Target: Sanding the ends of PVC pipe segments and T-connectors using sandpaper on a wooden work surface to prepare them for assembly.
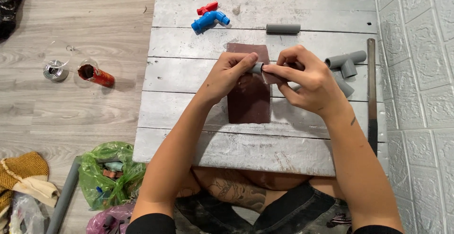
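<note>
Left hand (227, 75) and right hand (307, 80) pinching grey pipe piece (257, 67), brown sandpaper sheet (249, 97) beneath, blue tap (209, 20) behind.

— How's the light?
— Bright, even, diffuse; soft shadows fall just beneath the forearms on the grey-painted wooden plank table (302, 9).
— Sharpness?
— Crisp centrally, slight wide-angle bending at the edges.

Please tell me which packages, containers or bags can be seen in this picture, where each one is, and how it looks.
Small red cylindrical can: on the wooden floor left of the table, lying on its side, open end showing.
Round silver metal tin: on the floor, left of the red can.
Crumpled green plastic bag: on the floor by the table's near left corner, holding small parts.
Pink-purple plastic bag: bottom edge, below the green bag.
</note>
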